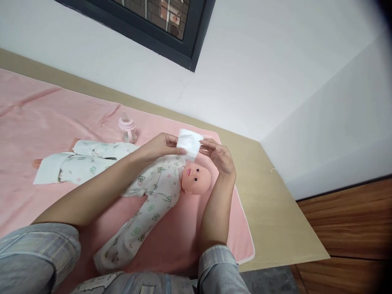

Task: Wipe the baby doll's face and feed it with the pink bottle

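A baby doll [196, 179] in a white patterned sleepsuit [153, 192] lies on a pink mat [36, 122], head toward the right. Above its head I hold a small white folded cloth [189, 143] with both hands. My left hand [162, 146] pinches the cloth's left edge. My right hand [219, 155] pinches its right edge. The cloth hangs just over the doll's face without touching it.
A small clear baby bottle [128, 128] with a pink cap stands on the mat behind the doll. The mat covers a light wooden table [275, 212] set against a white wall. A dark-framed window [171, 28] is above. Wooden floor [352, 228] shows at right.
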